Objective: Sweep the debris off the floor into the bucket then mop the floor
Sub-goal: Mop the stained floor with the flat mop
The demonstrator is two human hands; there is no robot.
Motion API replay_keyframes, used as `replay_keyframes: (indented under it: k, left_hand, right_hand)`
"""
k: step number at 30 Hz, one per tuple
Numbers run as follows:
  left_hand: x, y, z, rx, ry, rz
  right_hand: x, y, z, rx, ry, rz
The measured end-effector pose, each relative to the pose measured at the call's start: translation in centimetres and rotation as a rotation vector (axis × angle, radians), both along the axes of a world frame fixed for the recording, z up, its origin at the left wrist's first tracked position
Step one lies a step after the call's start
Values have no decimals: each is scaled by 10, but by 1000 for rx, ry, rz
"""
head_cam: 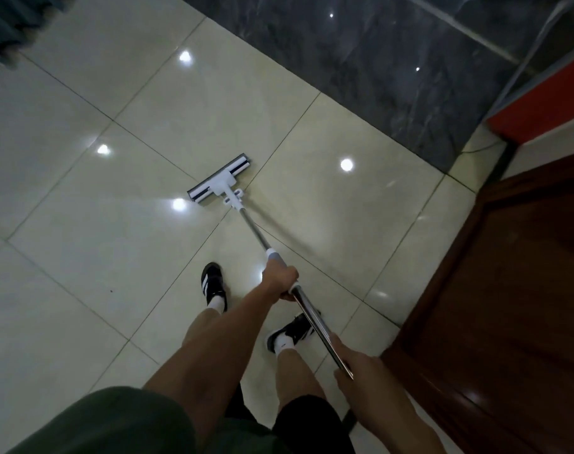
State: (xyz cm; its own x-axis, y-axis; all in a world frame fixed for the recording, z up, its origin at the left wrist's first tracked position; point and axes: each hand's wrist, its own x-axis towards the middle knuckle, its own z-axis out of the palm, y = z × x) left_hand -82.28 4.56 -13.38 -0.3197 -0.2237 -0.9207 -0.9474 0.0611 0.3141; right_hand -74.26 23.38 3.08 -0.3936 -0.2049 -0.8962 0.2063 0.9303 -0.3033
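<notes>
Your left hand (280, 276), nearer the mop head (218, 177), and right hand (357, 367) clasp the handle (311, 317); head lies forward-left along it.

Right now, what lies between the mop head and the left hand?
In the head view, only the mop's metal pole runs from the mop head to the left hand; pale floor tiles lie beneath.

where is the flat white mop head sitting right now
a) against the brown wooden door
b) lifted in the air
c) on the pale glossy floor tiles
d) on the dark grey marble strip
c: the flat white mop head lies on the pale glossy floor tiles, apart from the dark grey marble strip and the brown wooden door.
</notes>
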Motion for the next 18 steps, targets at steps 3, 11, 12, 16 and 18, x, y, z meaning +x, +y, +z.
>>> replay_keyframes:
  k: [3, 11, 12, 16, 18]
  left_hand:
    - [5, -18, 8, -19, 5, 72]
    - [-14, -75, 14, -24, 73, 84]
    - [-22, -88, 13, -27, 80, 71]
    - [-55, -154, 7, -44, 101, 20]
    - [-74, -191, 1, -42, 112, -4]
  right_hand:
    - [6, -11, -2, -36, 28, -16]
    - [-2, -59, -12, -78, 105, -21]
    - [-7, -72, -15, -89, 123, -39]
    - [-26, -144, -24, -128, 212, -101]
    - [-36, -187, -26, -130, 249, -108]
